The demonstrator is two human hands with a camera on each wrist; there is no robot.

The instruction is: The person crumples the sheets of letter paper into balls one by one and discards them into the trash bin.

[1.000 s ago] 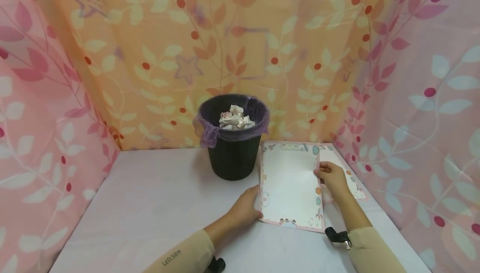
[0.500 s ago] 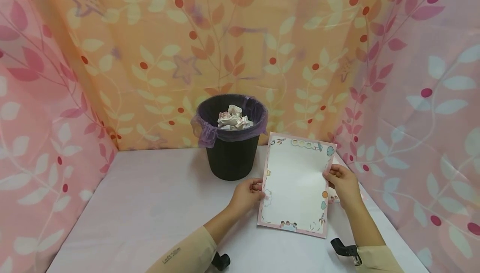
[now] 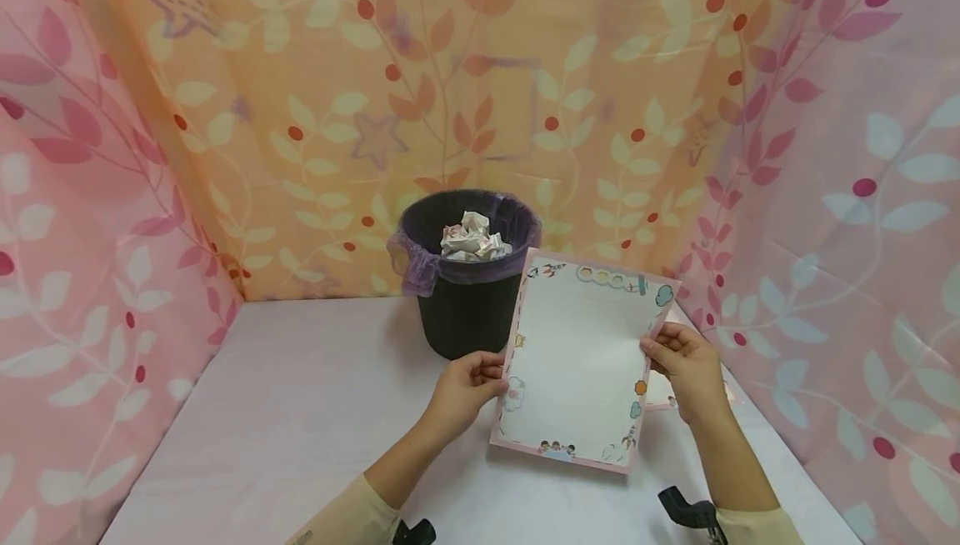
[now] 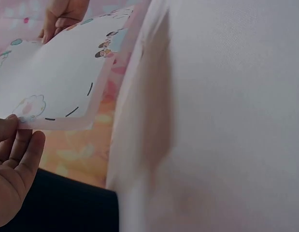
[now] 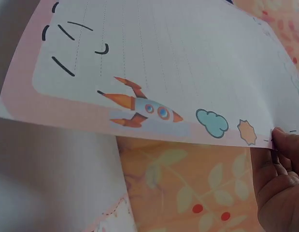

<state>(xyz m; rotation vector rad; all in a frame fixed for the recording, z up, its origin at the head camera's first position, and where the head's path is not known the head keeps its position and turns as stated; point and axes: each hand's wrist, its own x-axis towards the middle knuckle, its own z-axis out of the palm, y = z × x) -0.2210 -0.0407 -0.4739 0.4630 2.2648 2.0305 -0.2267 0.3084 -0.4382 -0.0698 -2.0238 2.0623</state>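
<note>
Both hands hold a sheet of paper (image 3: 577, 362) with a pink border and small printed drawings, tilted and raised off the table. My left hand (image 3: 463, 395) pinches its left edge between thumb and fingers. At the opposite edge, my right hand (image 3: 692, 370) pinches with the thumb on the front face. The right wrist view shows a printed rocket on the paper (image 5: 188, 72) and faint dotted lines. Beneath the right hand, partly hidden, lies another bordered paper sheet (image 3: 660, 395) on the table.
A black bin (image 3: 465, 316) with a purple liner (image 3: 420, 266) stands behind the held sheet, whose upper left corner overlaps it in view. Crumpled paper (image 3: 472, 237) fills the bin's top. Patterned curtains (image 3: 300, 112) enclose the white table (image 3: 300, 412) at the back and sides.
The held sheet has come up off the table and tilted, then shifted a little left. My left hand has moved up along its edge, and both hands now hold it raised.
</note>
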